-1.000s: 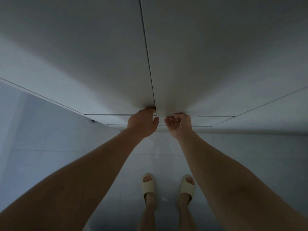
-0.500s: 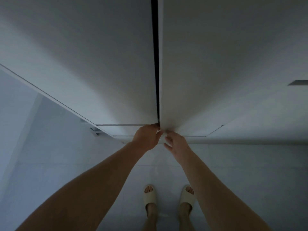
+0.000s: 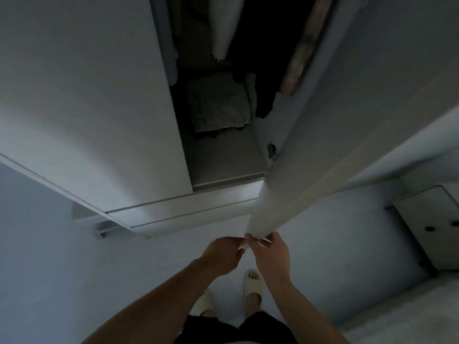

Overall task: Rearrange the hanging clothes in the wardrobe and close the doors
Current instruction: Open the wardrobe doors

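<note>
Wardrobe standing partly open
The white right door (image 3: 323, 150) is swinging outward at frame centre; the left door (image 3: 94, 108) is sitting closed; dim hanging clothes (image 3: 218, 105) are showing between them.

Both forearms are bare right up to the bottom of the view, with no sleeves, watch or bands showing. The left hand (image 3: 221, 254) and right hand (image 3: 272, 254) wear no gloves. Dark shorts (image 3: 236, 328) cover the thighs, and pale, chunky open-toed slippers (image 3: 253, 285) sit on the feet.
</note>
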